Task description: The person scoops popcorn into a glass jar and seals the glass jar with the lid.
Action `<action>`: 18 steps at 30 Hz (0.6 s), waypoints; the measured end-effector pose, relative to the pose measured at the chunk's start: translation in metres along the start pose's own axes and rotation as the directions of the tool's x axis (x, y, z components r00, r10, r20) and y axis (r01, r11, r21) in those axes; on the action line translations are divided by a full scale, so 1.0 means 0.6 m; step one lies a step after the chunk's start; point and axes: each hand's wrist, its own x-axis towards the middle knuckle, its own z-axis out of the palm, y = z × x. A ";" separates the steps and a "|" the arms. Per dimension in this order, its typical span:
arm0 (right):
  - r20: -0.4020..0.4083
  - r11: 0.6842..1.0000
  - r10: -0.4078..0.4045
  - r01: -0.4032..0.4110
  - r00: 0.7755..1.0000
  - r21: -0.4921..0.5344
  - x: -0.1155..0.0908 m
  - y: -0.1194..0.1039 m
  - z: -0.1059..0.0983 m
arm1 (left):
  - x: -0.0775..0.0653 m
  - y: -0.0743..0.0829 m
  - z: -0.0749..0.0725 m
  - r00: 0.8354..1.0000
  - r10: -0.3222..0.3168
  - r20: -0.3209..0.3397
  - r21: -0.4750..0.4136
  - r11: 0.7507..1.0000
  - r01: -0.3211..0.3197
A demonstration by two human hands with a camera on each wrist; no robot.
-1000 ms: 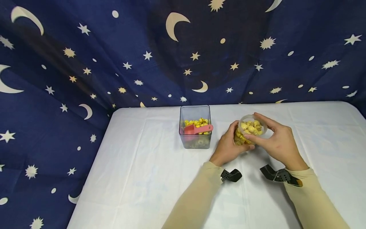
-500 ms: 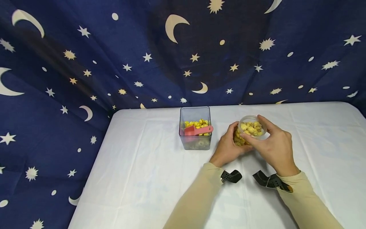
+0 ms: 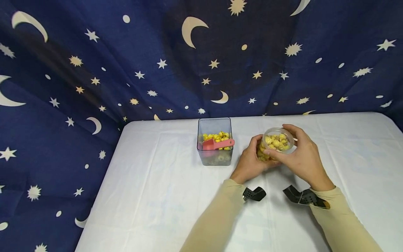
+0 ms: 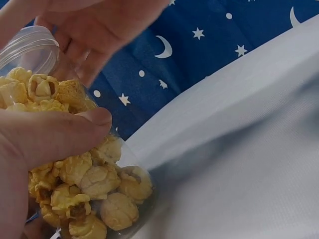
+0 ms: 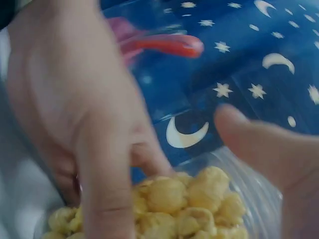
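Head view, ctr-right: clear popcorn jar [image 3: 273,147] tipped slightly off table [image 3: 151,196], left hand [image 3: 252,162] grip wrapped round body to steady, right hand [image 3: 300,159] grip pinching rim; scoop tub [image 3: 215,145] just left.

clear jar [image 3: 277,142], open, popcorn-filled, upright

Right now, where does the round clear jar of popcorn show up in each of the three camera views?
Head view: right of centre on the white table, the round popcorn jar sits between the left hand and the right hand.
Left wrist view: lower left, jar under the thumb.
Right wrist view: bottom centre, jar between fingers and thumb.
Shared landmark: the starry blue cloth.
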 end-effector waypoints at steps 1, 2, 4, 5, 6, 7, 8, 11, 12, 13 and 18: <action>0.042 0.999 0.006 -0.007 0.999 0.039 0.002 0.004 -0.004 | 0.000 0.000 0.000 1.000 0.000 0.002 -0.003 1.000 0.000; 0.080 0.997 0.005 -0.011 0.997 0.074 0.004 0.009 -0.007 | 0.000 0.000 0.001 1.000 0.001 0.003 -0.004 1.000 -0.001; 0.136 0.990 -0.013 -0.006 0.991 0.140 0.008 0.019 -0.012 | 0.000 0.000 0.002 1.000 0.000 0.006 -0.004 1.000 0.001; 0.155 0.984 -0.032 0.004 0.987 0.176 0.010 0.024 -0.014 | 0.000 0.001 0.002 1.000 -0.001 0.008 -0.003 1.000 0.002; 0.164 0.980 -0.055 0.023 0.985 0.196 0.011 0.028 -0.015 | 0.000 0.001 0.002 1.000 -0.003 0.009 -0.002 1.000 0.003; 0.174 0.974 -0.079 0.039 0.982 0.222 0.012 0.032 -0.017 | 0.000 0.002 0.003 1.000 -0.005 0.009 0.000 1.000 0.005; 0.183 0.967 -0.100 0.052 0.978 0.248 0.013 0.035 -0.018 | 0.000 0.002 0.003 1.000 -0.009 0.008 0.001 1.000 0.009; 0.200 0.946 -0.141 0.072 0.970 0.318 0.016 0.041 -0.021 | -0.001 0.002 0.002 1.000 -0.017 0.010 -0.006 1.000 0.017; 0.202 0.943 -0.145 0.073 0.969 0.325 0.017 0.043 -0.021 | -0.001 0.002 0.002 1.000 -0.019 0.011 -0.010 1.000 0.019; 0.202 0.941 -0.147 0.074 0.968 0.332 0.017 0.045 -0.022 | -0.001 0.002 0.001 1.000 -0.020 0.011 -0.012 1.000 0.020; 0.184 0.944 -0.151 0.087 0.971 0.317 0.020 0.051 -0.019 | -0.001 0.000 -0.001 1.000 -0.012 0.006 -0.016 1.000 0.012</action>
